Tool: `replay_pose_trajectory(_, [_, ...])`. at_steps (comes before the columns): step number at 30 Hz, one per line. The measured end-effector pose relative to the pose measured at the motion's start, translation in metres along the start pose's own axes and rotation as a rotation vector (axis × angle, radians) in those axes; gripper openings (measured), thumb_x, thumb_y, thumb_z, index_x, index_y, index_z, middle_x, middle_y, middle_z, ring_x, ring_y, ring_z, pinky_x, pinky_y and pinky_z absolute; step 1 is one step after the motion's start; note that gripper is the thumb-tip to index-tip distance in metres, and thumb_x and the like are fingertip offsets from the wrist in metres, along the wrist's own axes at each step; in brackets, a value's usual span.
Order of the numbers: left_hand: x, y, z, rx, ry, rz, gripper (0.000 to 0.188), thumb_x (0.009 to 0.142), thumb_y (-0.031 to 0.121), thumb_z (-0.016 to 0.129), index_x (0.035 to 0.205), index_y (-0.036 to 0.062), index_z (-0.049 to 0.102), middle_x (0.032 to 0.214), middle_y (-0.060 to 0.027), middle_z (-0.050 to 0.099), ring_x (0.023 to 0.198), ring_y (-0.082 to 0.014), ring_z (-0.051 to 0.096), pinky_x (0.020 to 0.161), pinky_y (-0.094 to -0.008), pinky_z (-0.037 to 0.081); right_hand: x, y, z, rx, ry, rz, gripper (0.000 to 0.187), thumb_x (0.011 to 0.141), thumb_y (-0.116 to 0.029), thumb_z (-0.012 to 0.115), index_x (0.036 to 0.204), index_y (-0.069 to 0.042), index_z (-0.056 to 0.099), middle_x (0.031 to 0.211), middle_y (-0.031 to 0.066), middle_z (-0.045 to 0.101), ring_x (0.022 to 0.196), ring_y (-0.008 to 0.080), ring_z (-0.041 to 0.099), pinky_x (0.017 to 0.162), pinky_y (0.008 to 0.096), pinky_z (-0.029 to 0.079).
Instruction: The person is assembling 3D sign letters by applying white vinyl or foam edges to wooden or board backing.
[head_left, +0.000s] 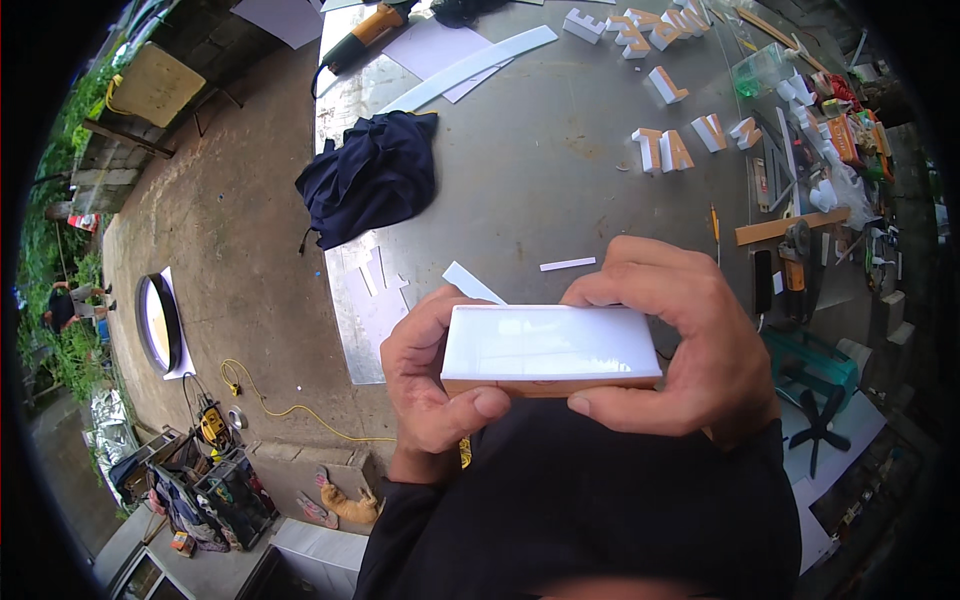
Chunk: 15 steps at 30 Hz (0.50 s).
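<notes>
Across the metal table's (520,190) middle, a hand could pass between the dark cloth (370,180) over its left edge and the white letters (676,155) toward its far right corner. A wooden bar (790,227) and an orange-black tool (794,270) obstruct the right side; the left hand (425,365), right hand (700,335) and white block (550,342) bar the near side.

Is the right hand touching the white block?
Touching. In the head view, the right hand grips the white block, fingers at its far edge, thumb against its brown near side.
</notes>
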<state>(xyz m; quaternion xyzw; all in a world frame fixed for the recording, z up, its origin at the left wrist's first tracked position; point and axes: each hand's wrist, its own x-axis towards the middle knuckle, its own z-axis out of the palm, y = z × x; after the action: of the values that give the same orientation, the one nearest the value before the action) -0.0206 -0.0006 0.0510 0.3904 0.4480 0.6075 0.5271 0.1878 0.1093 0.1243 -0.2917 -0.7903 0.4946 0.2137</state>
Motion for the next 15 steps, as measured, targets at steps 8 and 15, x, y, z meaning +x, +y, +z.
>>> replay_pose_trajectory(8, [-0.002,-0.005,0.004,-0.083,0.122,0.031,0.068,0.069,0.05,0.084,0.103,-0.0064,0.067,0.091,-0.0076,0.063,0.082,-0.0155,0.061,0.074,-0.0287,0.046,0.005,-0.001,0.002,-0.045,0.0,-0.062,0.053,0.059,-0.025,0.089,0.102,0.001,0.072,0.086,0.0111,0.063,0.076,0.0253,0.059,0.066,0.034,0.045])
replay_pose_trajectory(15, [0.0,-0.003,0.014,-0.38,0.116,-0.144,0.069,0.071,0.051,0.083,0.103,-0.0067,0.064,0.088,-0.0074,0.062,0.08,-0.0142,0.06,0.073,-0.0265,0.045,0.004,0.021,0.016,-0.243,0.184,-0.43,0.043,0.072,-0.023,0.087,0.107,-0.004,0.072,0.094,0.0085,0.066,0.084,0.024,0.062,0.074,0.0356,0.051])
